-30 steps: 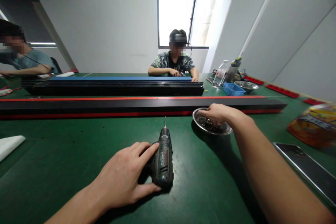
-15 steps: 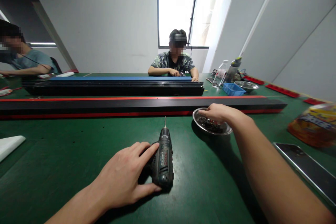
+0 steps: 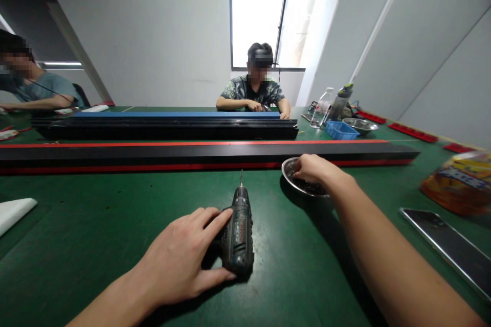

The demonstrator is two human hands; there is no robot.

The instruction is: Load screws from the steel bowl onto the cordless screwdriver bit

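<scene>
Left hand (image 3: 187, 255)'s curled round the drill (image 3: 238, 235), lower center, its bit (image 3: 241, 178) pointing toward the black-and-red bar (image 3: 192, 153) mid-frame. Right hand (image 3: 316, 168)'s bunched in the metal bowl (image 3: 285, 169) right of center, can't tell if it's got anything. Seems early: picking's underway, drill's not working the bar yet.
</scene>
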